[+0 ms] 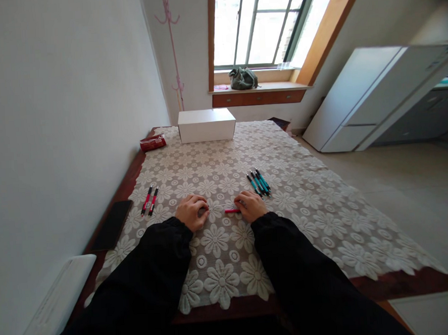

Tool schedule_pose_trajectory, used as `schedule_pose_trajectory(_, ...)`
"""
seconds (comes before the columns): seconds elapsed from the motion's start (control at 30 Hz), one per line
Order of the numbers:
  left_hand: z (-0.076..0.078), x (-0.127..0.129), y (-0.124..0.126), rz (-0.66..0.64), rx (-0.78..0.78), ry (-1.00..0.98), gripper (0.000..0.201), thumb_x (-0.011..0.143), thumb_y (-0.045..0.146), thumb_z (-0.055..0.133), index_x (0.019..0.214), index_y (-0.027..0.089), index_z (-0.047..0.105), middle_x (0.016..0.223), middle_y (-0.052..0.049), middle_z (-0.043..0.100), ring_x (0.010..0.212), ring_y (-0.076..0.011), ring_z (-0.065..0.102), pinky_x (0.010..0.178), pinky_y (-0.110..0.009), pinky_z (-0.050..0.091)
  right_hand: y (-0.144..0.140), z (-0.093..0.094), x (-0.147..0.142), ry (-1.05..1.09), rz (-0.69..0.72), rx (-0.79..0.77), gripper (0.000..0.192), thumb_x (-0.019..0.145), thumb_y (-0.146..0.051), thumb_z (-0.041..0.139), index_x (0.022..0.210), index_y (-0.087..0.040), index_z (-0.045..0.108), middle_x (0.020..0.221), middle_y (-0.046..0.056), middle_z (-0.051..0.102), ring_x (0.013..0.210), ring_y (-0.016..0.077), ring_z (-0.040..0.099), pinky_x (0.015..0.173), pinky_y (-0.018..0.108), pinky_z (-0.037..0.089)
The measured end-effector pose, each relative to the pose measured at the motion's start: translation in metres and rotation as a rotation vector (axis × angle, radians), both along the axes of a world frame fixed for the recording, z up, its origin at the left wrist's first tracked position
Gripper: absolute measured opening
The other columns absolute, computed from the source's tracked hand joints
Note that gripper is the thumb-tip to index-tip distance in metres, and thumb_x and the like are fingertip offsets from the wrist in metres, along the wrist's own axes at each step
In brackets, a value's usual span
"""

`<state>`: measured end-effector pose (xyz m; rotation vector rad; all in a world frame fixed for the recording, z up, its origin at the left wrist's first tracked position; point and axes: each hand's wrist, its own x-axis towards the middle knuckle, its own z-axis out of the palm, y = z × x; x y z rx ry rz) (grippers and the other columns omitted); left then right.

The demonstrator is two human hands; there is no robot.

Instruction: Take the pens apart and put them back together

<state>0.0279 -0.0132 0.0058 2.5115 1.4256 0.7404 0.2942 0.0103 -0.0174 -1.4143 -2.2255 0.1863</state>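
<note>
My left hand (pixel 192 212) rests on the lace tablecloth (pixel 215 239) with its fingers curled together; what they hold is hidden. Between my two hands runs a thin white rod (pixel 222 205), which looks like a pen refill. My right hand (pixel 251 205) pinches its right end, while a red pen barrel (pixel 231 211) sticks out from under the same fingers. Several teal and black pens (pixel 259 182) lie side by side just beyond my right hand. To the left of my left hand lie two red and black pens (pixel 149 200).
A white box (pixel 207 125) stands at the table's far end, beside a red packet (pixel 153 142). Along the left edge are a dark phone-like slab (pixel 112 225) and a white device (pixel 57 300) against the wall. A fridge (pixel 356 98) stands beyond the table on the right.
</note>
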Motion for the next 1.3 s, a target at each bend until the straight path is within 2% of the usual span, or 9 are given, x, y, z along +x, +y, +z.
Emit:
schedule_pose_trajectory(0.27,0.0037,0.0005,-0.0022,-0.006,-0.019,-0.008,0.009,0.078,0.031,0.066,0.083,0.024,0.069,0.109,-0.005,0.067,0.11,-0.026,0.054,0.098,-0.045,0.042,-0.0011,0.001,-0.0027,-0.001,-0.004,0.007,0.011,0.088,-0.028,0.059,0.087,-0.024,0.069,0.094,0.004,0.067,0.097,0.0214,0.056,0.093,0.035,0.041)
schedule_pose_trajectory(0.53,-0.0013,-0.002,0.0007,0.03,0.016,-0.048,0.016,0.074,0.016,0.061,0.084,0.024,0.069,0.106,-0.003,0.067,0.108,-0.0238,0.056,0.099,-0.042,0.043,-0.001,0.0001,-0.0028,0.027,0.0,0.011,0.011,0.089,-0.026,0.058,0.089,-0.024,0.069,0.096,0.004,0.067,0.099,0.0214,0.058,0.093,0.035,0.041)
schedule_pose_trajectory(0.8,-0.0017,-0.0031,0.0014,0.035,0.017,-0.055,0.022,0.069,0.012,0.061,0.085,0.024,0.068,0.107,-0.003,0.067,0.109,-0.0247,0.056,0.099,-0.043,0.043,-0.0009,0.0002,-0.0027,0.037,-0.013,0.015,0.011,0.088,-0.025,0.059,0.088,-0.024,0.07,0.096,0.004,0.067,0.099,0.0213,0.058,0.093,0.035,0.042)
schedule_pose_trajectory(1.07,0.0006,-0.0008,-0.0005,0.014,-0.012,-0.014,0.009,0.075,0.028,0.068,0.083,0.024,0.07,0.113,-0.005,0.065,0.114,-0.0275,0.052,0.1,-0.047,0.042,0.0001,-0.0015,-0.0007,0.014,-0.051,0.005,0.01,0.086,-0.026,0.062,0.086,-0.025,0.072,0.095,0.005,0.066,0.098,0.0224,0.056,0.091,0.036,0.043)
schedule_pose_trajectory(1.3,-0.0039,-0.0024,0.0026,0.006,0.012,0.006,0.007,0.079,0.03,0.067,0.081,0.026,0.072,0.114,-0.004,0.065,0.114,-0.0262,0.052,0.1,-0.046,0.042,0.0033,-0.0044,0.0015,0.0,-0.05,-0.022,0.008,0.085,-0.023,0.064,0.083,-0.025,0.072,0.095,0.004,0.066,0.099,0.0213,0.055,0.091,0.035,0.042)
